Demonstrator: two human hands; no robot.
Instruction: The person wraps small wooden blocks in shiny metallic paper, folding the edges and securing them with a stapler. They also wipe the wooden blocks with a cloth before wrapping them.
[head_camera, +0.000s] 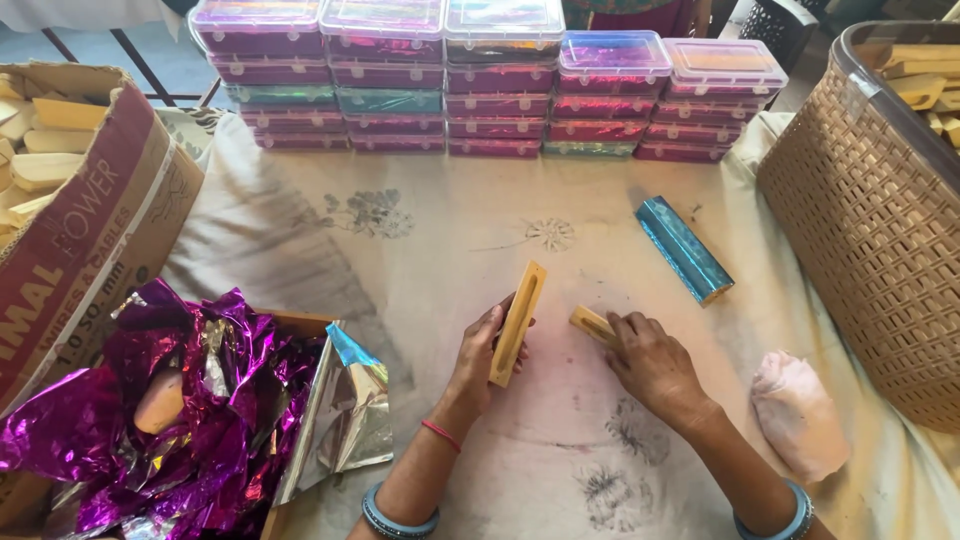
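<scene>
My left hand (482, 352) holds a long yellow wooden piece (518, 322) with a groove down its face, tilted upright over the cloth-covered table (450, 250). My right hand (645, 358) rests on the table with its fingers closed over a second, shorter yellow wooden piece (590, 322), of which only the end shows. The two pieces are apart, a few centimetres between them. A piece wrapped in shiny blue foil (684, 249) lies further back to the right, untouched.
Stacked clear plastic boxes (480, 80) with coloured foil line the back. A woven basket (870, 230) of wooden pieces stands right, a cardboard box (90, 200) of them left. Purple and silver foil sheets (200, 410) fill a box at front left. A pink cloth (798, 412) lies right.
</scene>
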